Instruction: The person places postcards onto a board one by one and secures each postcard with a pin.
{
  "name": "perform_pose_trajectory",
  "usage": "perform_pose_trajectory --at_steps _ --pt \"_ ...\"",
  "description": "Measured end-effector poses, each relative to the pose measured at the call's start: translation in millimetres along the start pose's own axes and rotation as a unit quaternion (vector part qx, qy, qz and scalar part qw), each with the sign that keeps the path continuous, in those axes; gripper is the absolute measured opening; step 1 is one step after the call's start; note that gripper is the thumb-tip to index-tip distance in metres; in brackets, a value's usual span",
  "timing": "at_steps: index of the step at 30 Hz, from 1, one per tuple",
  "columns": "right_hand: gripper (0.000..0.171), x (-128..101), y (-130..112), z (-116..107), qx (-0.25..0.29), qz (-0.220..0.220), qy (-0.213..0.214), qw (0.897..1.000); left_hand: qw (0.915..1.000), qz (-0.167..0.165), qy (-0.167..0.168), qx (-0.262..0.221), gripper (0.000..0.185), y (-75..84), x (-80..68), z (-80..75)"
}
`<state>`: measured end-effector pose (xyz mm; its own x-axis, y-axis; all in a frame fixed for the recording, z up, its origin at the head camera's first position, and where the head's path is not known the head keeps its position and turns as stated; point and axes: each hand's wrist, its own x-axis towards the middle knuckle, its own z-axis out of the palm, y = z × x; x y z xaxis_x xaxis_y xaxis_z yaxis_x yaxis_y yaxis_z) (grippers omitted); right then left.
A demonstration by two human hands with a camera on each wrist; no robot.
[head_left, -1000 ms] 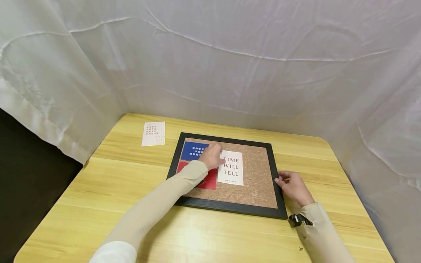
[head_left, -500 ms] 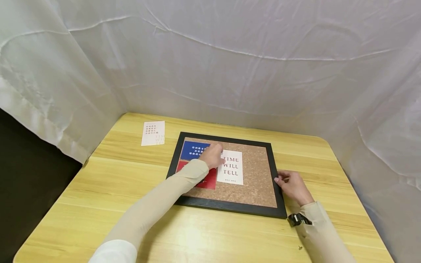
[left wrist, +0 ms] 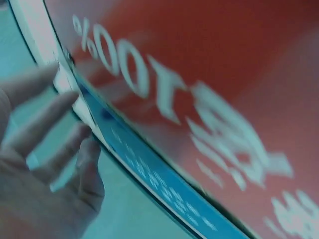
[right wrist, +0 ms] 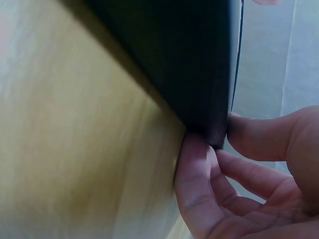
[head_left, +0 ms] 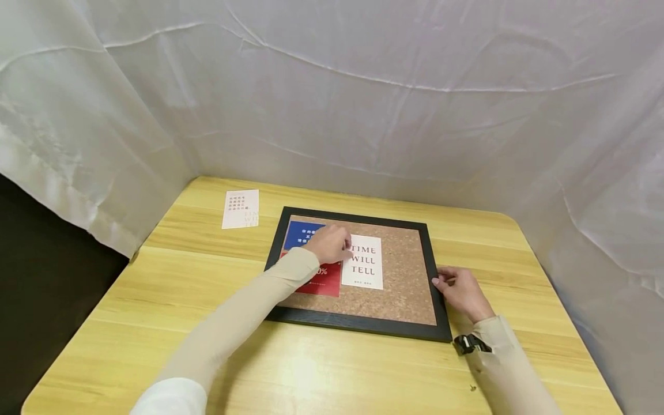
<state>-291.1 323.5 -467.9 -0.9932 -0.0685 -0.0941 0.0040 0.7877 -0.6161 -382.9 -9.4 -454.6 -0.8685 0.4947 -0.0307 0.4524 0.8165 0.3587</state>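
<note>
Leftward shift: the left hand (head_left: 328,243) now bares more of the red card (head_left: 324,283).
Its fingers bend loosely, pinching nothing visible, near the TIME card (head_left: 363,262) on the cork, and hide part of the blue card (head_left: 301,234). The right hand (head_left: 463,293) pinches the right edge of the black-framed corkboard (head_left: 360,325). Another white card (head_left: 241,209) lies beyond, a small pin (head_left: 472,388) beside the right sleeve (head_left: 510,369).

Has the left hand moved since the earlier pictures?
Yes, the left hand has shifted slightly left, judged against the black frame in the head view.
</note>
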Motion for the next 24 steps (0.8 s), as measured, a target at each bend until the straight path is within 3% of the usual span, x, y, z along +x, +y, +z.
perform_pose_trajectory --at_steps 4,10,24 --pt "0.041 1 1 1 -0.001 -0.001 -0.001 1.000 0.9981 0.041 -0.042 0.017 0.038 -11.8 -8.9 -7.5" --pt "0.041 1 0 0 0.006 -0.002 -0.003 1.000 0.9922 0.068 -0.085 0.061 0.069 -20.5 -18.6 -11.9" --pt "0.041 0 1 1 0.003 0.002 -0.004 1.000 0.9914 0.062 -0.086 0.076 0.077 -23.8 -21.4 -5.3"
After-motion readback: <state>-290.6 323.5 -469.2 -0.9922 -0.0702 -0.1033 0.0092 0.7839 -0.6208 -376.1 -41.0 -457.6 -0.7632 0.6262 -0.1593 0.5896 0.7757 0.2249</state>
